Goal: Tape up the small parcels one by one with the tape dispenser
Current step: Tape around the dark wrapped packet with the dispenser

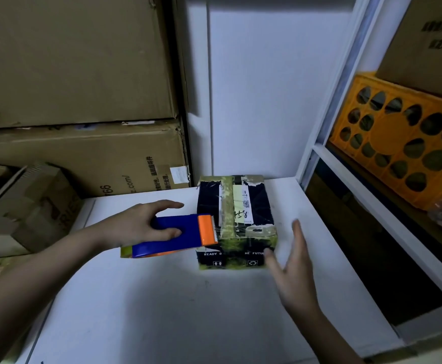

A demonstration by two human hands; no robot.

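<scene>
White table [162,298] fills the lower frame. Three big cardboard cartons [78,59] stacked at 9–11 o'clock, plus one more carton up on the shelf at 1 o'clock above one orange crate [398,137] at 2–3 o'clock.

One small parcel [237,222] in view, dark wrap with old tape and a label strip on top. It sits on the table just right of centre, against the back wall. No other small parcels visible.

One tape dispenser [174,236], blue body with orange cutter head, at 9 o'clock of the parcel. Serrated edge is just at the parcel's top left edge; can't tell if it's touching.

Left hand [146,224]: wrapped over the dispenser, thumb through the blue cutout, index finger stretched along the top. Firm hold.

Right hand [292,261]: fingers spread and straight, holding nothing. It's at 4 o'clock of the parcel, thumb tip right at the near right corner. Contact unclear.

Risks, my read:
- Parcel not braced. If the pull starts before the right hand clamps down, the box slides toward 3 o'clock and the tape goes on skewed.
- Top is lumpy with old tape, so a fresh strip may wrinkle or lift.
- Tape could cover the label.
- Right fingers in the cutter's path if the stroke overruns.
</scene>
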